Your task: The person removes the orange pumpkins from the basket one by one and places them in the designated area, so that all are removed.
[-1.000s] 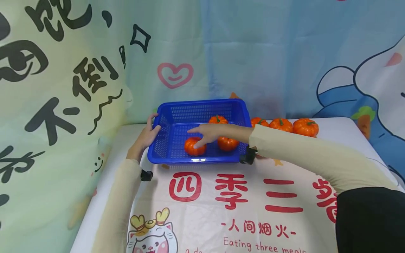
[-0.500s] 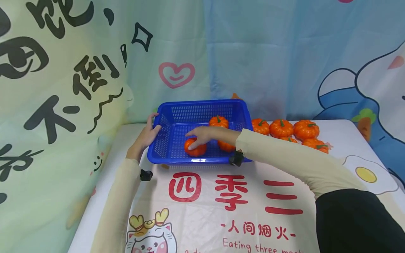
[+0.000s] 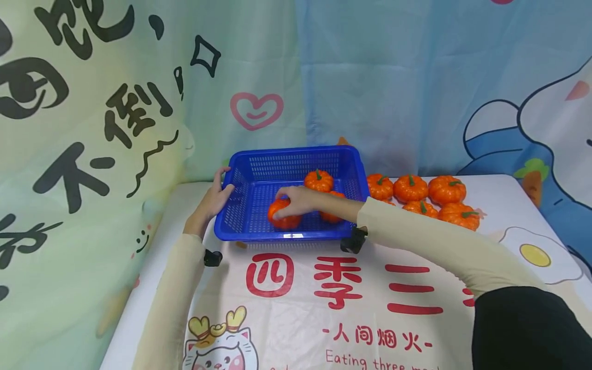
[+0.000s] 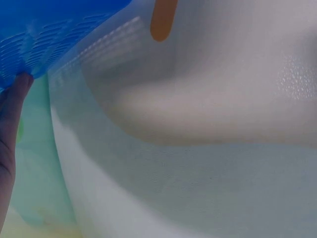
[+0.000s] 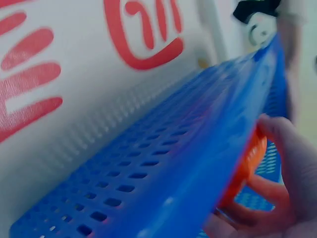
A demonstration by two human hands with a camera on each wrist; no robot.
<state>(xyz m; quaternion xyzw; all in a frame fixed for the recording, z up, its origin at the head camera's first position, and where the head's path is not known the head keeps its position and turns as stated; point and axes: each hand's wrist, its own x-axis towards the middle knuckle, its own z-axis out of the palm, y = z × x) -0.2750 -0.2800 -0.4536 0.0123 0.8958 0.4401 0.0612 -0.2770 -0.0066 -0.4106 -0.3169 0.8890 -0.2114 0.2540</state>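
The right hand, lower fingers visible only from its wrist, gripped a shiny orange pumpkin, the left hand a basket.

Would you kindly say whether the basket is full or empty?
Neither: three pumpkins sit in the basket, one gripped by the right hand, with bare floor showing.

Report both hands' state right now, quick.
Left hand: closed, holding the blue basket at its left edge.
Right hand: closed, fingers round an orange pumpkin inside the basket.
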